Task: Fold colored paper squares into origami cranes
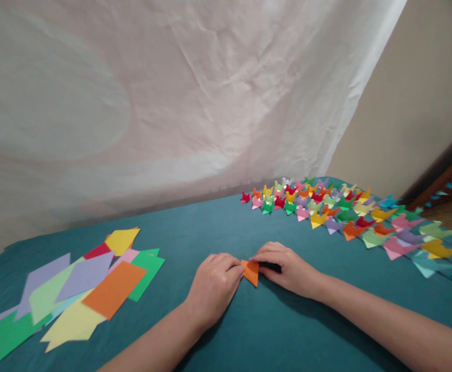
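Note:
A small folded piece of orange paper point(251, 273) is pinched between my two hands, just above or on the teal table point(187, 227). My left hand point(217, 283) grips its left corner, thumb and fingers pressed together. On the other side, my right hand point(283, 268) holds the upper right edge between thumb and fingertips. The paper has a pointed lower corner aimed toward me. My fingers cover parts of its upper edge, so the full shape of the fold is hidden.
Loose coloured paper sheets, an orange one point(115, 289) among them, lie overlapping on the left. Several rows of small folded paper birds, including a yellow one point(318, 219), stand at the back right. A pale wrinkled sheet point(179, 103) hangs behind the table.

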The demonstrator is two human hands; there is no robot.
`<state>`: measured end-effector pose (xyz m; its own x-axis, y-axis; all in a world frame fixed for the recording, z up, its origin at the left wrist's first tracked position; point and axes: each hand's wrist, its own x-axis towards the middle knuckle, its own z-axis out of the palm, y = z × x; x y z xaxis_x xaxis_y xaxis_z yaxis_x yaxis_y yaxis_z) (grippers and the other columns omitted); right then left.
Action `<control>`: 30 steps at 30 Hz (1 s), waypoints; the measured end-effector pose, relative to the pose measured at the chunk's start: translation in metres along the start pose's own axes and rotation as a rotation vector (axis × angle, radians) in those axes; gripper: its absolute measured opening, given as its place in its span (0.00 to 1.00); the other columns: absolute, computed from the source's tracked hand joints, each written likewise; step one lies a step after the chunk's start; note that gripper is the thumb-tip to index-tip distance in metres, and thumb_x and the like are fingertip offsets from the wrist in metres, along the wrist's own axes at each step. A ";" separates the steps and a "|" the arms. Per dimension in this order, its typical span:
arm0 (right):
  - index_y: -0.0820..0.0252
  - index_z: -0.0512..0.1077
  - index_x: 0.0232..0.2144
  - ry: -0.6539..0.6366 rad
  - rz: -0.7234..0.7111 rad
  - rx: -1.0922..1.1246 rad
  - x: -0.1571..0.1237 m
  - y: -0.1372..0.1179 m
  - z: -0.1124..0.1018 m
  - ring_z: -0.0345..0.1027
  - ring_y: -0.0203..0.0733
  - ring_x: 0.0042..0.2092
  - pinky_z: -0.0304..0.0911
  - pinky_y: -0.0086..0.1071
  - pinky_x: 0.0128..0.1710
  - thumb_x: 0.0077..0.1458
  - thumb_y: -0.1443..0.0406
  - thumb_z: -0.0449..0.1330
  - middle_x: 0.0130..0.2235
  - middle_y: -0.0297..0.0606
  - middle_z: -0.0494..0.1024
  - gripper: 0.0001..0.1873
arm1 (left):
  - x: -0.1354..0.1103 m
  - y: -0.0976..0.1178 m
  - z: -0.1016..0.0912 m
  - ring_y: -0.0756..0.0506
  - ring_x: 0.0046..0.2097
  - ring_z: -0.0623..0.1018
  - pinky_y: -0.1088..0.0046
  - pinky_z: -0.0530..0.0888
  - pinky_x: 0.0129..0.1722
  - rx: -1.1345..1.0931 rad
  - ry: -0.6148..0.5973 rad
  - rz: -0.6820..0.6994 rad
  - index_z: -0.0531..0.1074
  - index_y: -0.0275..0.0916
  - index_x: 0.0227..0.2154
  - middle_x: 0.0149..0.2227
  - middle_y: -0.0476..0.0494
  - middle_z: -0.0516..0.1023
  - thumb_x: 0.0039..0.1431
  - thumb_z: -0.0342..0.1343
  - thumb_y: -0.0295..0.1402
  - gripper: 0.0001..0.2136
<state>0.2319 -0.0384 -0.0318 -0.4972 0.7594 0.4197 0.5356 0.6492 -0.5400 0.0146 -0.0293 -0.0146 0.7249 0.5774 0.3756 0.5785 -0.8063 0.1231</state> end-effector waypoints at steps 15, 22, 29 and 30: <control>0.59 0.73 0.34 0.051 -0.215 -0.391 -0.001 -0.006 -0.007 0.65 0.39 0.39 0.56 0.36 0.41 0.58 0.70 0.53 0.32 0.37 0.74 0.08 | 0.000 0.010 -0.006 0.46 0.40 0.72 0.68 0.68 0.40 -0.147 -0.039 -0.119 0.72 0.40 0.36 0.38 0.45 0.73 0.60 0.51 0.35 0.07; 0.59 0.72 0.29 0.086 -0.254 -0.549 -0.001 -0.015 -0.005 0.64 0.40 0.37 0.56 0.38 0.42 0.58 0.69 0.51 0.30 0.38 0.73 0.10 | -0.001 0.011 -0.008 0.44 0.41 0.72 0.66 0.67 0.40 -0.114 -0.026 -0.103 0.72 0.42 0.39 0.40 0.45 0.74 0.55 0.57 0.41 0.11; 0.60 0.70 0.27 0.055 -0.312 -0.641 -0.002 -0.022 -0.005 0.64 0.41 0.38 0.55 0.40 0.45 0.59 0.69 0.49 0.31 0.39 0.73 0.12 | -0.001 0.007 -0.005 0.46 0.38 0.72 0.68 0.66 0.38 -0.104 0.019 -0.061 0.73 0.41 0.35 0.36 0.47 0.75 0.60 0.51 0.29 0.06; 0.60 0.70 0.28 0.051 -0.312 -0.632 -0.002 -0.022 -0.004 0.64 0.42 0.38 0.55 0.40 0.45 0.59 0.69 0.50 0.31 0.39 0.73 0.11 | -0.001 0.007 -0.005 0.47 0.38 0.72 0.69 0.66 0.37 -0.103 0.031 -0.053 0.73 0.41 0.35 0.36 0.47 0.75 0.60 0.51 0.29 0.06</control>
<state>0.2237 -0.0543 -0.0178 -0.6676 0.5249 0.5280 0.6751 0.7259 0.1319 0.0161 -0.0357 -0.0098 0.6815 0.6164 0.3944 0.5728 -0.7847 0.2368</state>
